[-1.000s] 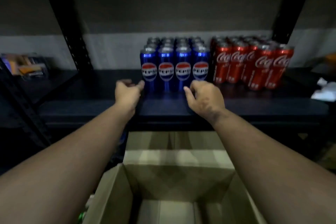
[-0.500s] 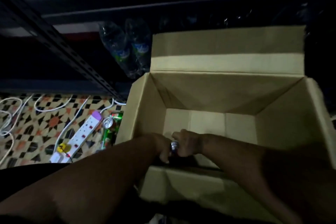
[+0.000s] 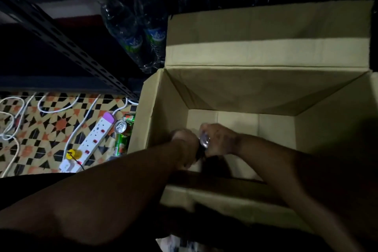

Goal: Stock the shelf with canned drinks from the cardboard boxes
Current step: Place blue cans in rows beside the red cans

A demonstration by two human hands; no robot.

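An open cardboard box (image 3: 266,88) stands on the floor below the dark shelf frame (image 3: 67,45). Both my hands reach down into its near left corner. My right hand (image 3: 219,140) grips a dark can (image 3: 204,141) by its silver top. My left hand (image 3: 184,141) sits right beside that can with its fingers curled downward; whatever they hold is hidden. The rest of the box floor that shows is bare. A green can (image 3: 121,129) stands on the tiled floor just outside the box's left wall.
A white power strip (image 3: 88,143) with white cables (image 3: 57,108) lies on the patterned floor at left. Two clear plastic bottles (image 3: 141,32) lie on the low shelf behind the box's left corner. A slanted black shelf post crosses the upper left.
A second ago both hands were up at the shelf by the blue cans. My view dropped to the box, both hands went down into it, and the right now grips a can.
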